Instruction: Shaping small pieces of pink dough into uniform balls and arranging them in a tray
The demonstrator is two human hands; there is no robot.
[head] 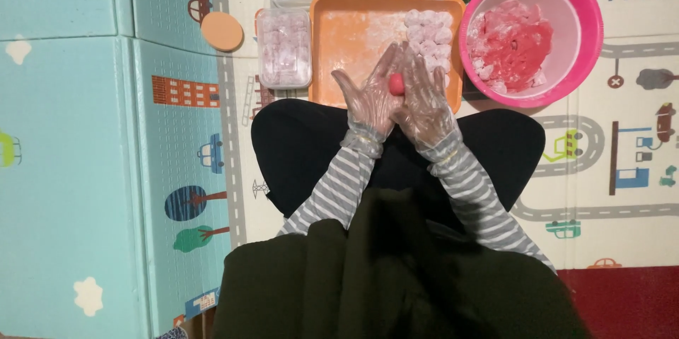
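Left hand [368, 98] and right hand [424, 95], gloved, palms pressed together around pink dough ball [396, 84], above orange tray [346, 35].

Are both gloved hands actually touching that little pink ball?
Touching. The head view shows the pink ball pressed between the left hand and right hand, no gap visible.

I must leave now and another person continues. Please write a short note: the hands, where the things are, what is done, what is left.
Left hand and right hand, both gloved, press a pink dough ball between the palms.
Orange tray: floured balls fill its right part only.
Clear container beside it is full.
Pink bowl holds more pink dough, not yet shaped.
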